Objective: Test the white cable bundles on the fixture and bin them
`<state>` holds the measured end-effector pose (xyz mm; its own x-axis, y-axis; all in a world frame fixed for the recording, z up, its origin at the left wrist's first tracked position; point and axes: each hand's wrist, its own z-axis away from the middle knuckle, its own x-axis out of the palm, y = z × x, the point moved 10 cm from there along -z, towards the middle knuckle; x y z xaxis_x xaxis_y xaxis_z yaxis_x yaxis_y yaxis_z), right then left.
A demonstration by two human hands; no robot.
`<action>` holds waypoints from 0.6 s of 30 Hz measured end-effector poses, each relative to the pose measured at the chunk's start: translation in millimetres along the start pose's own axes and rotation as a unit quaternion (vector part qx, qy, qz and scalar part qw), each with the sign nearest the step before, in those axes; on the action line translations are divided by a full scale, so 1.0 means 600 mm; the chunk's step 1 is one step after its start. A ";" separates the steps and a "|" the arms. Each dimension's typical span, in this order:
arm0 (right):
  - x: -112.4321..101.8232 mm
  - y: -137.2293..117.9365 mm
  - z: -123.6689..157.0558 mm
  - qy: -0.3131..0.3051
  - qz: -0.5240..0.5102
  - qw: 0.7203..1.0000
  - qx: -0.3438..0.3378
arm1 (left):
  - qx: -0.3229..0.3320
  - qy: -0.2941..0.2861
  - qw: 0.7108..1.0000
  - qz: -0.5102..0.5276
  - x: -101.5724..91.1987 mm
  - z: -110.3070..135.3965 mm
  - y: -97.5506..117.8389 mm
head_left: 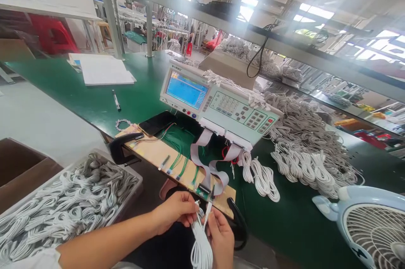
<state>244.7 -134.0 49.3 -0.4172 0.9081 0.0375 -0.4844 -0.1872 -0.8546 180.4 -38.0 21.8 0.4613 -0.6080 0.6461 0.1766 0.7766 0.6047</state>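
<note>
- Green bench (95, 100) carried a cable tester (218, 106) and a wooden fixture board (177, 168).
- Left hand (175, 212) and right hand (221, 237) pinched the white cable bundle (201, 243) near the board's edge.
- Plugs probably needed squaring with the sockets.

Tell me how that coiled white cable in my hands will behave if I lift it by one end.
The white cable bundle is probably floppy: it hangs limp below the left hand and right hand. It looks light, since fingertips alone carry it. Its loops may slip loose, as I can't see a tie.
</note>
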 end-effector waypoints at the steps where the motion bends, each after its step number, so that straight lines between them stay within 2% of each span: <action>1: 0.002 0.002 -0.001 -0.001 -0.015 1.000 -0.003 | 0.001 0.004 1.000 0.007 -0.001 0.001 0.001; 3: -0.001 0.000 -0.004 -0.005 -0.005 1.000 -0.018 | 0.009 0.022 1.000 0.016 -0.003 0.003 0.003; 9: -0.021 -0.024 -0.001 -0.034 0.202 0.975 -0.080 | 0.060 0.095 0.989 0.093 0.003 0.005 0.006; 14: -0.034 -0.018 0.006 -0.019 0.146 0.985 -0.088 | 0.068 0.106 0.982 0.141 0.013 0.004 0.003; 18: -0.038 -0.005 0.005 -0.022 0.093 0.993 -0.073 | 0.048 0.102 0.987 0.118 0.011 0.004 0.004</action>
<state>253.5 -154.9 52.6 -0.5245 0.8445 -0.1085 -0.2803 -0.2916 -0.9145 181.7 -40.2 28.6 0.6472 -0.3588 0.6726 -0.0355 0.8672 0.4967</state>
